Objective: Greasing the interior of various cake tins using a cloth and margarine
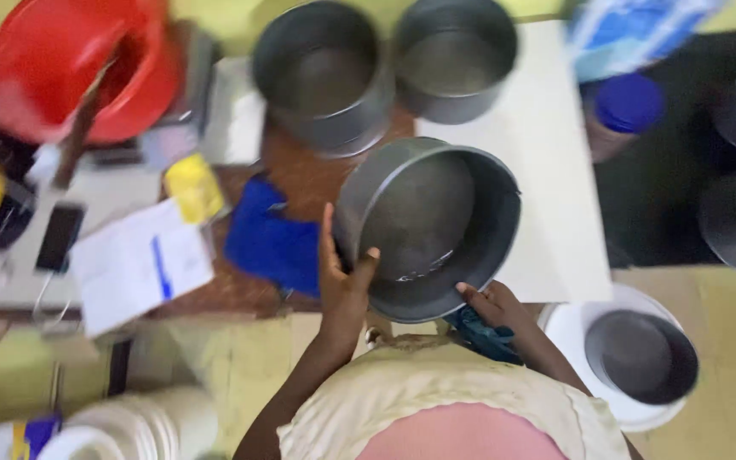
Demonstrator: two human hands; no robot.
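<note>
1. While our left hand (344, 285) clamps the tilted grey pan (428, 226), thumb inside the rim and fingers pressed together on its outer wall, the pan hangs above the table edge.
2. Our right hand (496, 305) pinches the near rim, a dark cloth (483, 336) bunched under it.
3. Beyond the pan stand two more pans (325, 77), with a blue cloth (270, 243) to the left.
4. A red bowl (78, 68) sits far left.

The left hand (344, 285) is up with its fingers straight and its thumb bent in over a rim. The right hand (491, 305) is lower, with its fingers curled and pressing down, and both bare arms reach forward
</note>
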